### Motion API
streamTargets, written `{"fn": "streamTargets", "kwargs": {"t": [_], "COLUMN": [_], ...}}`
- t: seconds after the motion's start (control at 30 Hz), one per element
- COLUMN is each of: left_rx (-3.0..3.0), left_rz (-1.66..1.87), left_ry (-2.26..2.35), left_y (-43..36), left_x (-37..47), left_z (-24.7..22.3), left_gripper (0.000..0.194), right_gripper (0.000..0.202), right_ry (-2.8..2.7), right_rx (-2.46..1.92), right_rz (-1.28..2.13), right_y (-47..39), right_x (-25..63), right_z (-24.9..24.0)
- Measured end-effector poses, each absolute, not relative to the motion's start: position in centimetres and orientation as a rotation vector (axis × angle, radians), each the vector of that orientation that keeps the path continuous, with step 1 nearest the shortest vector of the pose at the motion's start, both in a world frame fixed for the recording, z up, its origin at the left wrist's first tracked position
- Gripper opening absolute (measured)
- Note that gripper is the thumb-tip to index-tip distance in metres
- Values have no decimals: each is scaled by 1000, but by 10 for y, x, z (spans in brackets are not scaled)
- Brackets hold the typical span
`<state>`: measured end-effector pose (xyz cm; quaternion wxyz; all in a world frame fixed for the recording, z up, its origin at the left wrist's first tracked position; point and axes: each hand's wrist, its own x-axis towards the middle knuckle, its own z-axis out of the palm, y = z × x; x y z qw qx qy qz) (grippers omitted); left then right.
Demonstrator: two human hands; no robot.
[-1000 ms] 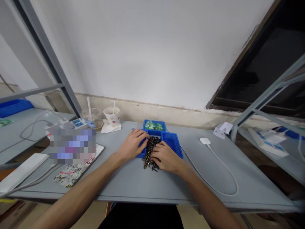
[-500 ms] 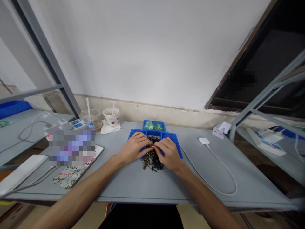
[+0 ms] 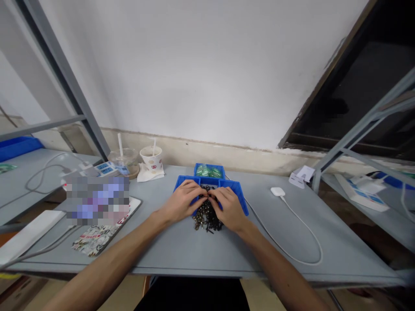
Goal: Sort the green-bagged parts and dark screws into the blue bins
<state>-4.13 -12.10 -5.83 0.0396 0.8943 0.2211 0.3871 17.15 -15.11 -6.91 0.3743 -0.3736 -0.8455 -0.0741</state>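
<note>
My left hand [image 3: 185, 201] and my right hand [image 3: 229, 207] meet over a pile of small metal pieces [image 3: 207, 218], some brass-coloured and some black, that look like screws. Thumbs and forefingers of both hands are pinched, tips almost touching. Whatever lies between them is too small to make out. Beneath and behind the hands sits a blue divided tray [image 3: 238, 190], with more dark pieces in its middle part. The pile spills from the tray's front onto the desk. A smaller blue bin [image 3: 209, 166] behind it holds green, shiny pieces [image 3: 209, 171].
Two drink cups with straws, a paper cup [image 3: 151, 159] and a clear one [image 3: 125, 163], stand at the back left. A patterned notebook [image 3: 97, 237] and a power strip [image 3: 106, 168] lie left. On the right are a white charger [image 3: 277, 191], its looping cable and a small white box [image 3: 302, 176].
My fingertips have shifted slightly above the pile, still pinched close together. The tray, the bin and the things around them stay in place.
</note>
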Motion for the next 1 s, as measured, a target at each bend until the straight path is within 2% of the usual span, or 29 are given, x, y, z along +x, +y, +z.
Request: {"fn": "streamTargets", "kwargs": {"t": [0.37, 0.73, 1.0], "left_rx": [2711, 2784, 2780], "left_rz": [1183, 1093, 1057], "left_ry": [698, 690, 656], "left_y": [-122, -122, -122], "left_x": [-42, -41, -42], "left_z": [-56, -56, -56], "left_gripper": [12, 25, 22], "right_gripper": [15, 19, 26], "right_ry": [-2131, -2170, -2236], "right_rx": [-896, -882, -910], "right_rz": [-193, -191, -157], "right_y": [-151, -151, -151], "right_x": [173, 174, 173], "right_z": [-73, -71, -69]}}
